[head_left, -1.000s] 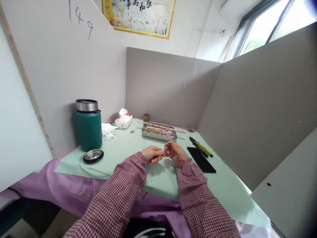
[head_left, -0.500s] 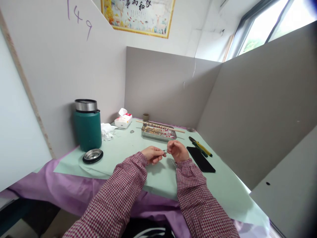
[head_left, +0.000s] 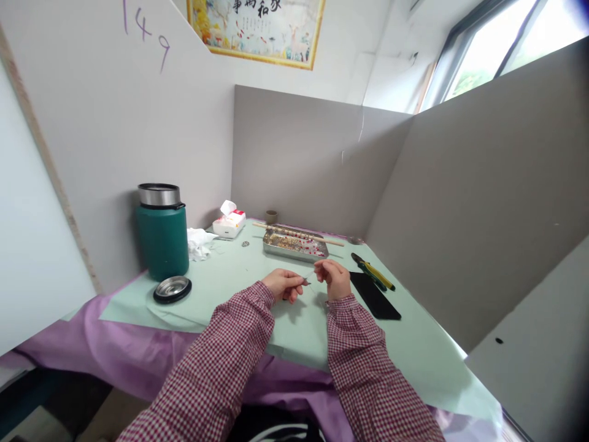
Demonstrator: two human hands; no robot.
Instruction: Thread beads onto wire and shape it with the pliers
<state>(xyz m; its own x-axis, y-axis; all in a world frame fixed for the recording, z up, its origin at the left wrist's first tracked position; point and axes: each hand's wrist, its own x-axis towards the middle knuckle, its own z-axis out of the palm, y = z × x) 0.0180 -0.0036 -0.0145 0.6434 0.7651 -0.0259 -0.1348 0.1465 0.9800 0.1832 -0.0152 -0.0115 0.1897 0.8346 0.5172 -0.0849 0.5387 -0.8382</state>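
Note:
My left hand [head_left: 284, 285] and my right hand [head_left: 337, 278] hover close together over the pale green mat [head_left: 239, 288], both in checked red sleeves. The left fingers pinch a tiny item too small to name. The right fingers pinch what looks like a thin thread [head_left: 310, 277] running between the two hands. Just beyond them lies a metal tray [head_left: 295, 245] of small gold and red beads, with a wooden stick [head_left: 299, 234] strung with beads across its far rim.
A green flask [head_left: 162, 231] stands at the left with its lid [head_left: 172, 289] on the mat in front. A tissue pack [head_left: 229, 223] and crumpled tissue [head_left: 199, 242] sit behind. A black phone [head_left: 374, 296] and pliers [head_left: 372, 271] lie to the right. Grey partitions enclose the desk.
My right hand has moved a little to the right and away from the left, opening a small gap with the thread stretched across it. The left hand has stayed put.

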